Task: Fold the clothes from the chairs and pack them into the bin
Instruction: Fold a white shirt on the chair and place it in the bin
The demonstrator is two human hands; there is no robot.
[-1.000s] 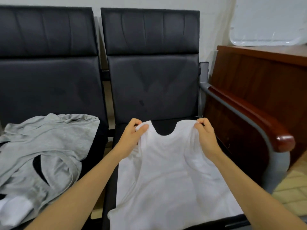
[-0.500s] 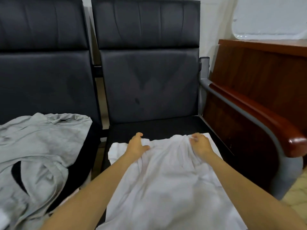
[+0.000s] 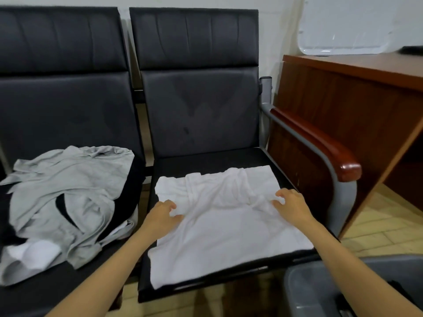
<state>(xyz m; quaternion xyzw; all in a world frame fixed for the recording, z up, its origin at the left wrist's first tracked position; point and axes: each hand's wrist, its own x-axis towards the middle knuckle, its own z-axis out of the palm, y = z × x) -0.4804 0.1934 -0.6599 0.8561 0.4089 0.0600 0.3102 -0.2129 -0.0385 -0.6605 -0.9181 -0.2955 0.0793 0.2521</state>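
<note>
Both hands, left hand (image 3: 163, 215) and right hand (image 3: 291, 205), curl their fingers into a soft, wrinkled white shirt (image 3: 225, 221) lying mid-frame on a black padded chair seat (image 3: 212, 160); grey plastic bin (image 3: 306, 289) lower right.

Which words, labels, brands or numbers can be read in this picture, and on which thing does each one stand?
None: no readable text shows anywhere.
white garment: plain, no print or tag in view.
grey garment: plain.
grey bin: no label visible.
wooden desk: no sign or markings.
</note>
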